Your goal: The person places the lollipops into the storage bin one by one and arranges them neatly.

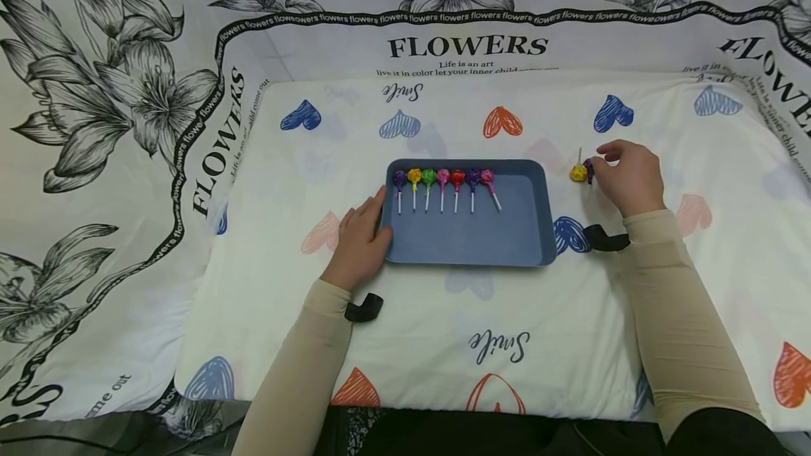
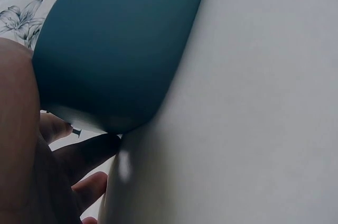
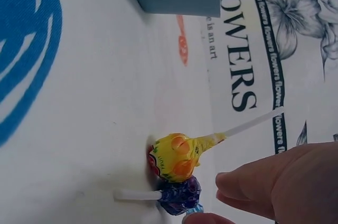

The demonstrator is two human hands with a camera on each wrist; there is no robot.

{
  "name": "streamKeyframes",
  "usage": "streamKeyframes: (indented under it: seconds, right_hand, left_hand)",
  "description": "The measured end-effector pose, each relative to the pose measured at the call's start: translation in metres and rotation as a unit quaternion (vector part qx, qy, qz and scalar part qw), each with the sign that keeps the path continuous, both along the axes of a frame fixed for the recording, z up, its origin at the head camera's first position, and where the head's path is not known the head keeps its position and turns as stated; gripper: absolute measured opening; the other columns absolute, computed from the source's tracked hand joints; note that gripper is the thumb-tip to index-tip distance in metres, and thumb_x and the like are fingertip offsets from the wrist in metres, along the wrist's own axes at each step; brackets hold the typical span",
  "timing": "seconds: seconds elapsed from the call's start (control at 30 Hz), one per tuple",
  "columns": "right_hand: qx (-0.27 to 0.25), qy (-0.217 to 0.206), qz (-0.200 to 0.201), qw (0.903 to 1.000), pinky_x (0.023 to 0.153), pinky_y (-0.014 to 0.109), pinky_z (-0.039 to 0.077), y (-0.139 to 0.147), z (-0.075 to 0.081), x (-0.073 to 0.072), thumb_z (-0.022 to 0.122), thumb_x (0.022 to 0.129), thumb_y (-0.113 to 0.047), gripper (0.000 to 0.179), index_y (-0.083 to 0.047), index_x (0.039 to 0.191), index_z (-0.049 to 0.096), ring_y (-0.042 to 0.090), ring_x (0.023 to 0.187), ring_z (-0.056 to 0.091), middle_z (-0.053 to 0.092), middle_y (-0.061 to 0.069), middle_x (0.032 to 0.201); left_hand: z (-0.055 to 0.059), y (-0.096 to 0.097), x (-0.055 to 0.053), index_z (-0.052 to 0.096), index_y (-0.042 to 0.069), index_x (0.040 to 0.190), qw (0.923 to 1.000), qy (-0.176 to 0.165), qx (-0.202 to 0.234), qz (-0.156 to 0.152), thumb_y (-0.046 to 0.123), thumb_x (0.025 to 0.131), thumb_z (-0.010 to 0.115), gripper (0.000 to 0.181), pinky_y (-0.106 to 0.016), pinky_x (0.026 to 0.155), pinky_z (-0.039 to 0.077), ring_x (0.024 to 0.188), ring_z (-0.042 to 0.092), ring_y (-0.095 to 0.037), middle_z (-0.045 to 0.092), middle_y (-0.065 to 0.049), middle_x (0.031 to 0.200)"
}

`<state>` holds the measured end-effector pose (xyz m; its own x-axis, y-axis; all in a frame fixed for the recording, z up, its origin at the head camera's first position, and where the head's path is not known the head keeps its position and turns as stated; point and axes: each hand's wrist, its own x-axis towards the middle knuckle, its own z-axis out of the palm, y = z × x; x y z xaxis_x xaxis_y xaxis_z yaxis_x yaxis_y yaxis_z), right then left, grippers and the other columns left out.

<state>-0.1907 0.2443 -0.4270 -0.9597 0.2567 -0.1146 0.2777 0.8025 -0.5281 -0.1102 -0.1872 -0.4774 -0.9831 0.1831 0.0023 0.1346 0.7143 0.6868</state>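
Note:
A blue-grey rectangular tray (image 1: 469,248) lies on the white cloth. Inside it, along the far side, several wrapped lollipops (image 1: 443,176) stand in a row with their sticks toward the person. My left hand (image 1: 361,241) rests against the tray's left edge, its fingers along the outer wall. To the right of the tray, my right hand (image 1: 630,174) is over two loose lollipops. The yellow lollipop (image 3: 177,158) has its stick pointing away, while the purple lollipop (image 3: 179,195) beside it points the opposite way. Thumb and fingertips are spread close by the purple one, with a gap between them.
The white cloth (image 1: 405,343) bears printed hearts and the word Smile. Beneath it spreads a larger cloth (image 1: 253,48) with black flower drawings and lettering. Black straps are on both wrists, and a dark cable (image 1: 63,440) runs at the lower left.

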Motion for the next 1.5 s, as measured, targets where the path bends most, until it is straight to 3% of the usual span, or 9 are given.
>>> streamKeyframes:
  seconds: [0.17,0.47,0.9,1.5]
  right_hand:
    - [-0.016,-0.027,0.005,0.9995,0.083,0.053,0.049,0.001,-0.004,0.0,0.05,0.099,-0.035,0.05,-0.002,0.136,0.056,0.043,0.111,0.052,0.056,0.027,0.129]
    - [-0.026,-0.042,0.004,0.9988,0.08,0.049,0.053,0.002,-0.008,0.0,0.051,0.099,-0.034,0.051,-0.003,0.14,0.053,0.041,0.105,0.055,0.056,0.028,0.128]
    - [-0.042,-0.038,0.001,0.9984,0.087,0.053,0.051,0.002,-0.009,-0.001,0.056,0.096,-0.037,0.055,0.002,0.136,0.055,0.041,0.105,0.057,0.058,0.029,0.124]
    - [-0.044,-0.034,-0.01,0.9984,0.074,0.043,0.053,0.006,-0.004,0.01,0.058,0.094,-0.045,0.059,0.0,0.133,0.059,0.038,0.099,0.059,0.06,0.026,0.122]
  left_hand:
    - [0.0,0.0,0.0,0.019,0.028,0.158,1.0,0.002,0.0,0.0,0.021,0.097,0.044,0.066,-0.044,0.12,0.005,0.147,0.025,-0.021,0.032,0.002,0.158]
    - [0.002,0.0,0.0,0.018,0.028,0.158,1.0,0.001,-0.006,0.0,0.022,0.097,0.044,0.066,-0.043,0.12,0.005,0.147,0.025,-0.021,0.032,0.003,0.158]
    - [0.006,0.0,0.002,0.018,0.028,0.158,1.0,-0.005,-0.003,-0.001,0.023,0.098,0.044,0.065,-0.042,0.12,0.004,0.147,0.024,-0.021,0.031,0.001,0.158]
    - [0.008,0.001,0.003,0.019,0.028,0.158,1.0,-0.008,0.004,0.001,0.022,0.097,0.045,0.066,-0.043,0.12,0.004,0.147,0.024,-0.021,0.033,0.001,0.157]
